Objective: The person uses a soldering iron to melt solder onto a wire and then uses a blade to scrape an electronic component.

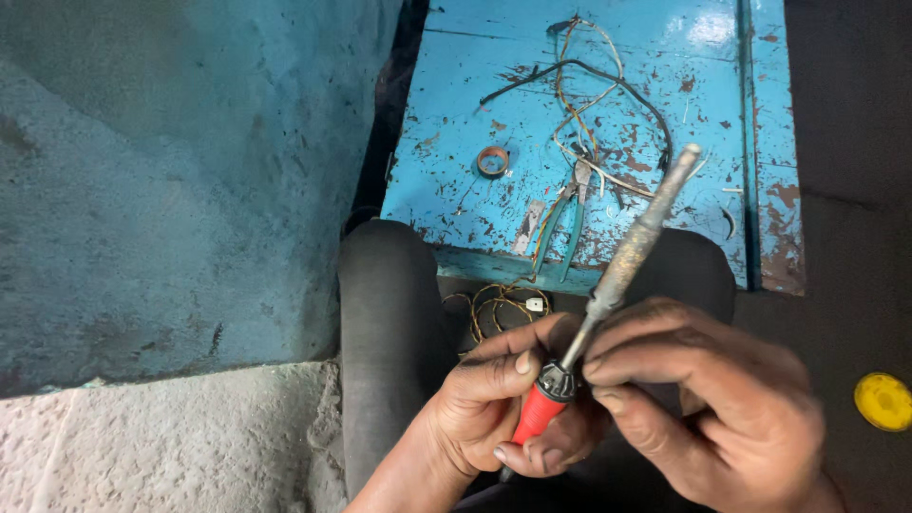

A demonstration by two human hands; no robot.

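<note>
Pliers (568,220) right of tape ring (492,161) (tabletop (456,76))

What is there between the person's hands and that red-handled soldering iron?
Nothing visible. The left hand already grips the soldering iron by its red handle, and the right hand pinches the metal shaft just above the collar.

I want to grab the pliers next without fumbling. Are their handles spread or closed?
Spread. The pliers lie flat on the blue board, their green handles diverging toward its near edge.
</note>
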